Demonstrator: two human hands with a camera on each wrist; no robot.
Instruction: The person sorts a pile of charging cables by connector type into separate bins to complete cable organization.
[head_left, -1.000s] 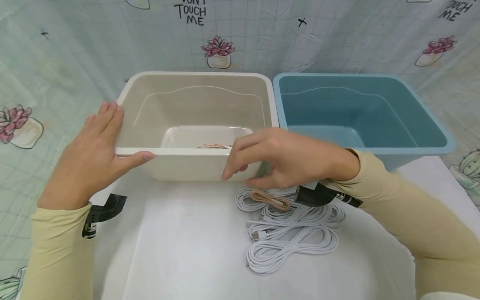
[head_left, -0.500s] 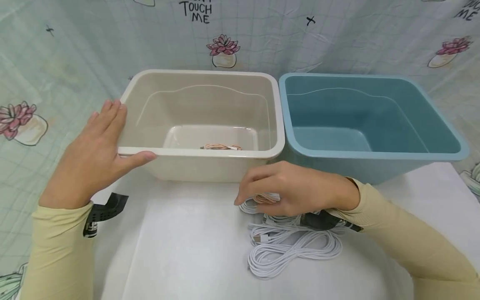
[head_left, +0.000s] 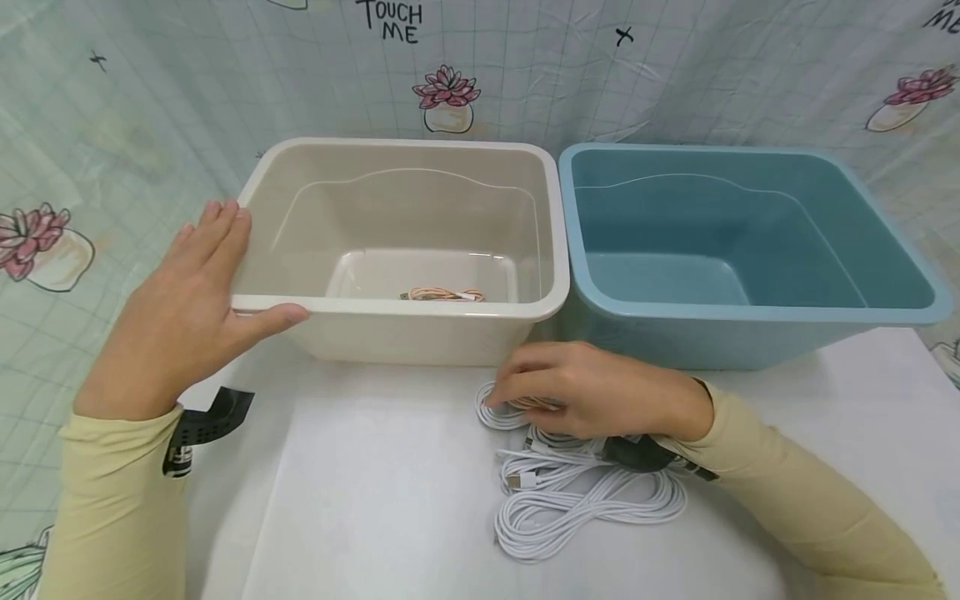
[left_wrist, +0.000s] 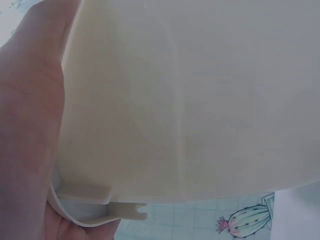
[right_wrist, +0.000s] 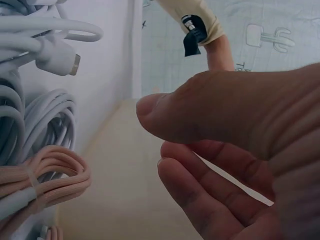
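My left hand (head_left: 176, 308) rests with straight fingers along the left rim of a beige plastic bin (head_left: 405, 307), its thumb lying on the front rim. Inside that bin is a small bundled orange-and-white cable (head_left: 442, 294). Over a heap of coiled white cables (head_left: 588, 504) hovers my right hand (head_left: 600, 387), near an orange coiled cable (right_wrist: 65, 175) that it partly covers in the head view. From the right wrist, the thumb and fingers stand apart, holding nothing, with the coils off to their side.
A blue plastic bin (head_left: 757, 312) stands right of the beige one, their rims close together. Both are on a white-covered table (head_left: 375, 483). Behind them hangs a patterned curtain (head_left: 525, 75) with potted-plant drawings.
My right hand has come down from in front of the beige bin's rim to the orange cable on the heap. The left hand stays on the bin.
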